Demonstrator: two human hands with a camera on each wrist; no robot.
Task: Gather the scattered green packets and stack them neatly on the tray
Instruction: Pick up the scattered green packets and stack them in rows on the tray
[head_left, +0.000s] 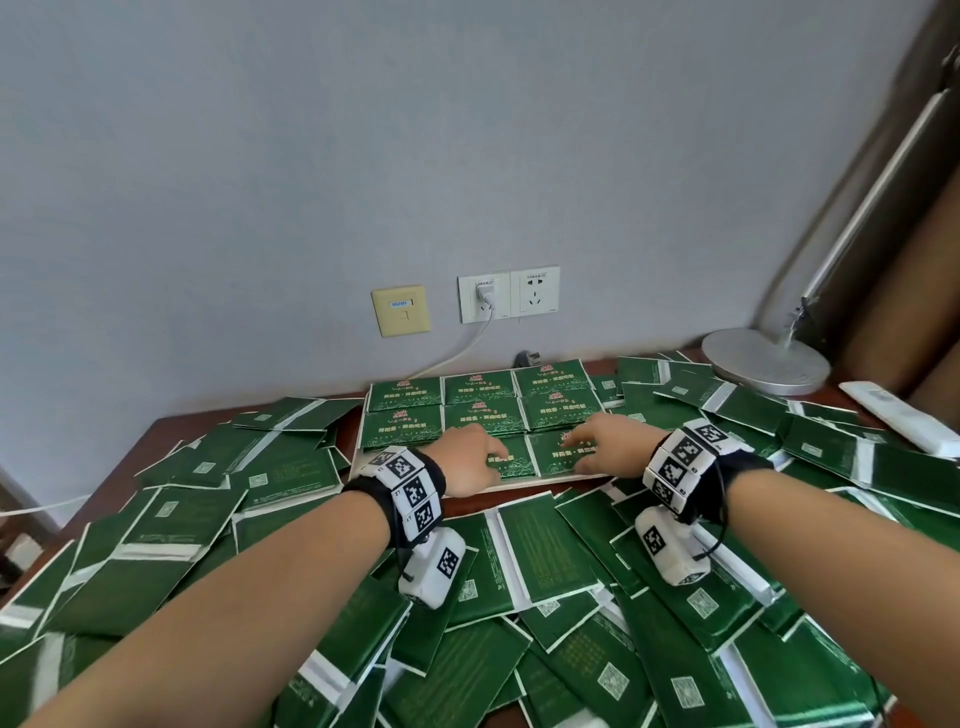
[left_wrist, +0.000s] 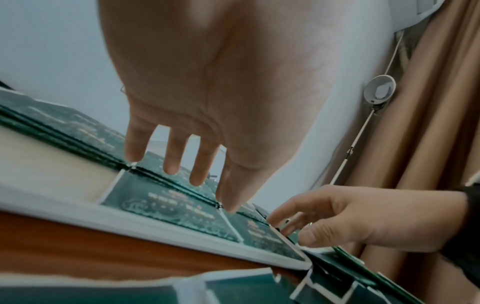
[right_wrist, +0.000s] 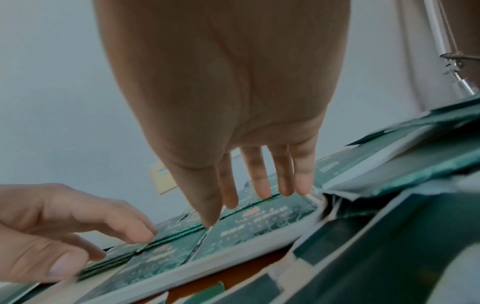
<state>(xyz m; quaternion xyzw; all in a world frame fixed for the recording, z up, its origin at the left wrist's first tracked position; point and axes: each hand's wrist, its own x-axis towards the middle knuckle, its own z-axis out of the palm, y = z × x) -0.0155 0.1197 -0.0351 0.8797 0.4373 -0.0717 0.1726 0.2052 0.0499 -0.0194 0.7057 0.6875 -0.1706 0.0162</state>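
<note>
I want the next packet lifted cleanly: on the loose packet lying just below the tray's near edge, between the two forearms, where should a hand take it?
Probably by the white flap along the left edge of that loose packet, coming from above and the near side. It lies flat, back up, atop the pile, so that edge looks free. The tray sits just beyond.

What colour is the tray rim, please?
White; the tray rim shows best in the left wrist view.

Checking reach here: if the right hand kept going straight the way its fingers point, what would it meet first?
Probably the packets on the tray: the right hand points forward and down at the near-right packet, its fingertips at or just above it; contact is unclear.
</note>
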